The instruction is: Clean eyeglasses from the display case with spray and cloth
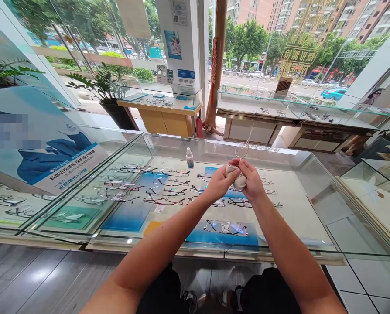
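Note:
Over the glass display case, my left hand (221, 179) and my right hand (253, 179) meet with fingers closed on a pale cloth (236, 178). The cloth is bunched between them. A thin-rimmed pair of eyeglasses (246, 152) sticks up beyond my fingertips, one round rim showing. The rest of this pair is hidden by cloth and fingers. Left of my hands, a small white bottle (189, 158) with a blue label stands upright on the case. Nearer to me, below my hands, lies another pair of eyeglasses (226, 227) with thin metal rims.
Rows of eyeglasses (165, 190) lie in the glass display case (322, 222). At left stands a large poster board (34, 139). Further cases, a wooden post (216, 65), a red extinguisher (199, 127) and a potted plant (111, 91) are by the windows.

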The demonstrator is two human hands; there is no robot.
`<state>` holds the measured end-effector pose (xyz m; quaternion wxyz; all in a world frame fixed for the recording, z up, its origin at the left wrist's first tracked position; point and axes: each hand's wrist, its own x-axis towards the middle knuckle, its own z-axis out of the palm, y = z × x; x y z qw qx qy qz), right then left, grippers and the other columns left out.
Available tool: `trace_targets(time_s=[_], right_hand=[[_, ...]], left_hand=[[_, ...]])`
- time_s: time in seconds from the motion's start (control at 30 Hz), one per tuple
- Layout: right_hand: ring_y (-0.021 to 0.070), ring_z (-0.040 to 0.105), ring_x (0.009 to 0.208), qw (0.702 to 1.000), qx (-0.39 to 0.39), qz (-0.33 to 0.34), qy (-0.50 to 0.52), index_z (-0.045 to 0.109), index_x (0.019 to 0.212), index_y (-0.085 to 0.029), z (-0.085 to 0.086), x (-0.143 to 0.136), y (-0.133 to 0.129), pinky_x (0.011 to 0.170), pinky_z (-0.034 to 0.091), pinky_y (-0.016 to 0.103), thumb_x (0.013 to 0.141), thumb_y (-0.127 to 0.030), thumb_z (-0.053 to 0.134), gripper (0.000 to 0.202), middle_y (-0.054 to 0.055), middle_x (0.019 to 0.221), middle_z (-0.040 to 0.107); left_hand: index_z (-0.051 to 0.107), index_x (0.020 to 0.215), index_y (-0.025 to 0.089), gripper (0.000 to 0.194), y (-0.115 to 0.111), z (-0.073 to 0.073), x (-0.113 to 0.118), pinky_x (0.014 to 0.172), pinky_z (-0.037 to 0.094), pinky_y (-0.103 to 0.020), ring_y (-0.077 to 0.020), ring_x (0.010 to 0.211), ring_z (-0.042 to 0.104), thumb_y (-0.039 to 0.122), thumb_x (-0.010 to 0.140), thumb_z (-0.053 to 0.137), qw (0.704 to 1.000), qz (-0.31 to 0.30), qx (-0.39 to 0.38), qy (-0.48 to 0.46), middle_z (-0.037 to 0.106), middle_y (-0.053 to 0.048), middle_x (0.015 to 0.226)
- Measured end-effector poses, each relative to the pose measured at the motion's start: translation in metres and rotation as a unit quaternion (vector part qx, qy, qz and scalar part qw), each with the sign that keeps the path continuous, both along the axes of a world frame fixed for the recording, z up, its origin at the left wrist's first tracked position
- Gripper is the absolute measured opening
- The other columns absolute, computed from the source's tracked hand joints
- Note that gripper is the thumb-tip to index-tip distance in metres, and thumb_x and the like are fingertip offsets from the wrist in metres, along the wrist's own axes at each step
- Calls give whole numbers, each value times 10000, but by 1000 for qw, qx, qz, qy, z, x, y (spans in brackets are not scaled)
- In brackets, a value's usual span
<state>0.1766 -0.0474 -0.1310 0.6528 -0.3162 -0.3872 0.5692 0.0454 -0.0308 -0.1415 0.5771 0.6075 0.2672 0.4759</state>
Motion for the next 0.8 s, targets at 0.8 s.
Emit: trace_targets(time_s=[0.8], right_hand=[[184,731,792,999,11,-39,-9,786,836,-240,1,7,2,725,605,310,797,-455,907,250,54,1034,863]], left_hand=[[696,979,174,593,5,-1,-4,640,341,-277,-129,677,423,737,827,800,997,-21,-68,-25,561,13,761]])
